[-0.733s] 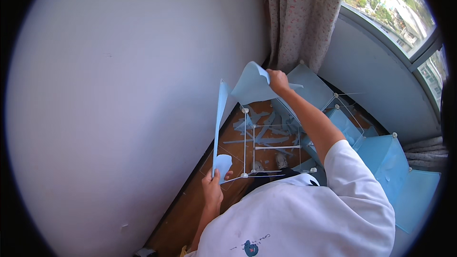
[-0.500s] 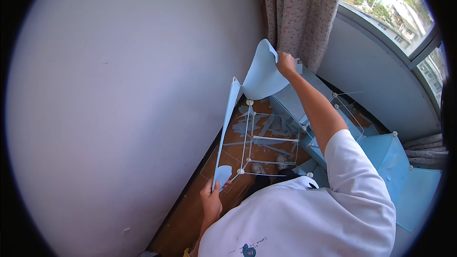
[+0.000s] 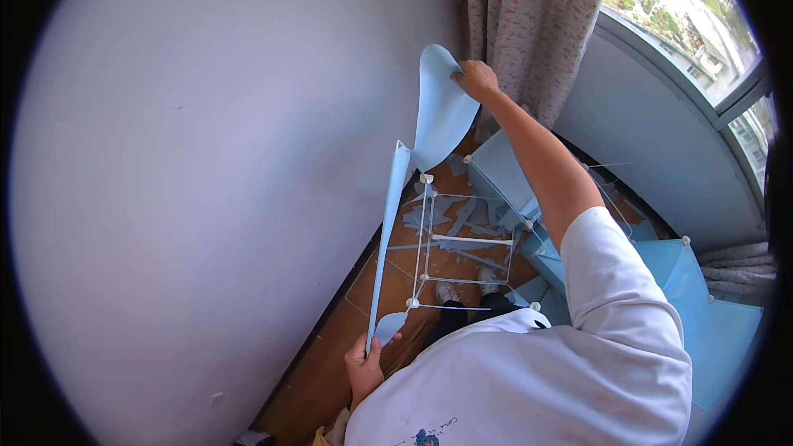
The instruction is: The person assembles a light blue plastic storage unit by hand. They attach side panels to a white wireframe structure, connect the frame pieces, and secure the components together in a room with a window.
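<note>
Pale-blue flexible sheet (image 3: 442,116), curled, upper edge pinched in the right hand (image 3: 477,80), lower end at the top of a wire-edged panel (image 3: 398,175), its bottom grasped by the left hand (image 3: 363,363), near the wall-side edge of the brown floor (image 3: 318,376), blue scraps (image 3: 493,216) seen through a white rod frame (image 3: 471,239)

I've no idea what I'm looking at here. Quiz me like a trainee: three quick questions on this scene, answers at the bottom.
1. Which end of the narrow blue panel does the left hand grip, upper or lower?
2. True or false: the blue sheet in the right hand is perfectly flat.
3. What lies scattered on the brown floor?
A) red cups
B) blue scraps
C) green books

Key:
1. Lower.
2. False; it curves.
3. B.
</note>
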`<control>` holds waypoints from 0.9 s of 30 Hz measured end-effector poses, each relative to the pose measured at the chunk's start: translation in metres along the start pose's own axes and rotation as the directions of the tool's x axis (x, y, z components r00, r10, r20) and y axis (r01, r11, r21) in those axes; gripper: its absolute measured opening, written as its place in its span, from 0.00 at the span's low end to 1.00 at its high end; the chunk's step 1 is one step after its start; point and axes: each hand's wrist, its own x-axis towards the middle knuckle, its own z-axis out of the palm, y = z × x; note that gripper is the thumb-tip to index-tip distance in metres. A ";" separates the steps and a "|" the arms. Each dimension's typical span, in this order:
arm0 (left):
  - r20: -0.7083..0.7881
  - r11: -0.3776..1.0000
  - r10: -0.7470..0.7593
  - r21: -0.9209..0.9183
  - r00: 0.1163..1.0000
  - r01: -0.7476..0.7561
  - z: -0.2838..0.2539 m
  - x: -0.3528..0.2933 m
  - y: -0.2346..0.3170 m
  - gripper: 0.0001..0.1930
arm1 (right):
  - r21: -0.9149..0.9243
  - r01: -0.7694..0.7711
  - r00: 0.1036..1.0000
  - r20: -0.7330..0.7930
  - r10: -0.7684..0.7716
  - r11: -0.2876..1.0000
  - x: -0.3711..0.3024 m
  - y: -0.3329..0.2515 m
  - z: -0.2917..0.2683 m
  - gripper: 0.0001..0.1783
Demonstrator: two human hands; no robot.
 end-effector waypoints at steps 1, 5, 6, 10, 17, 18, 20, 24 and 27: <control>0.018 1.000 -0.009 0.007 1.000 0.009 -0.005 0.002 -0.003 0.12 | 0.050 0.060 0.998 0.017 -0.061 0.997 -0.004 0.000 0.001 0.14; 0.024 0.994 0.003 0.109 1.000 -0.006 -0.023 0.015 -0.019 0.12 | 0.265 0.190 0.965 0.124 -0.229 0.945 -0.027 -0.020 0.002 0.16; 0.046 0.990 -0.006 0.139 0.999 0.000 -0.021 0.020 -0.007 0.14 | 0.305 0.228 0.954 0.119 -0.274 0.925 -0.033 -0.026 0.003 0.16; 0.086 0.988 -0.093 0.128 0.992 0.081 -0.031 0.053 -0.016 0.12 | 0.412 0.321 0.911 0.113 -0.397 0.853 -0.056 -0.059 0.015 0.18; -0.043 0.908 -0.036 0.416 0.998 0.051 0.011 0.119 0.017 0.12 | 0.386 0.198 0.945 0.168 -0.280 0.901 -0.087 -0.086 0.020 0.21; -0.031 0.893 0.012 0.451 0.999 0.003 0.012 0.125 0.020 0.14 | 0.414 0.199 0.946 0.155 -0.284 0.888 -0.089 -0.083 0.021 0.21; -0.001 0.853 0.109 0.513 0.994 -0.093 0.014 0.131 0.023 0.16 | 0.468 0.201 0.949 0.127 -0.290 0.861 -0.094 -0.077 0.024 0.22; -0.037 0.903 -0.035 0.428 0.999 0.048 0.015 0.133 0.017 0.17 | 0.486 0.142 0.936 0.218 -0.276 0.863 -0.109 -0.081 0.016 0.23; -0.041 0.857 -0.095 0.505 0.995 0.103 0.019 0.132 0.031 0.18 | 0.471 0.146 0.946 0.191 -0.262 0.870 -0.121 -0.084 0.017 0.23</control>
